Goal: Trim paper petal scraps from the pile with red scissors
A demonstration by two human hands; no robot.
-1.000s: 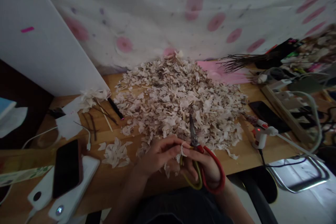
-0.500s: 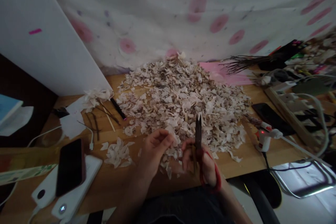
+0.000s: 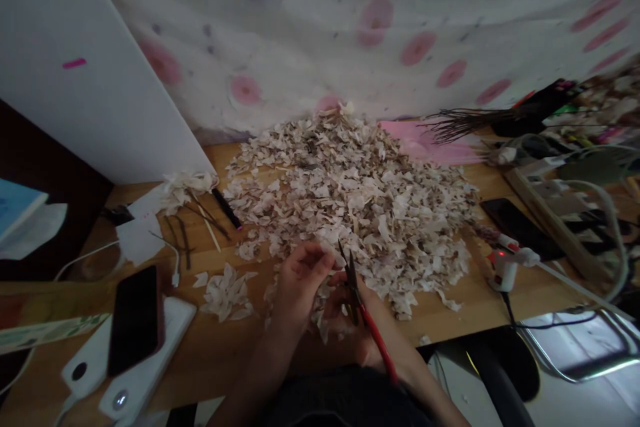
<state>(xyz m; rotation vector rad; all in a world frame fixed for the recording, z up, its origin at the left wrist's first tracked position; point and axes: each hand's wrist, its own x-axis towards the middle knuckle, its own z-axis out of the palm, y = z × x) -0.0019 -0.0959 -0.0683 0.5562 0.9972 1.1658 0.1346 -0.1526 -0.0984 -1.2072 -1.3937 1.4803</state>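
My left hand (image 3: pixel 303 280) pinches a pale, thin petal-like piece (image 3: pixel 330 238) between thumb and fingers, at the near side of a big heap of similar dry whitish pieces (image 3: pixel 360 193). Close on its right, my right hand (image 3: pixel 357 300) grips scissors (image 3: pixel 361 303) with red handles. Their dark blades are parted and point up and left, with the tips close beside the held piece. Whether the blades touch it I cannot tell. A small loose pile of the pale pieces (image 3: pixel 227 292) lies on the wooden table (image 3: pixel 280 387) left of my left hand.
On the left are a phone (image 3: pixel 136 320) on a white device (image 3: pixel 163 327), a black pen (image 3: pixel 226 209) and a bunch of pale petals on stems (image 3: pixel 185 190). At right stand a glue gun (image 3: pixel 505 267), another dark phone (image 3: pixel 520 227), thin dark twigs (image 3: pixel 460 125) and cables.
My right hand has swung the scissors left and turned them toward the piece in my left hand. The blades have parted. My left hand has shifted only slightly.
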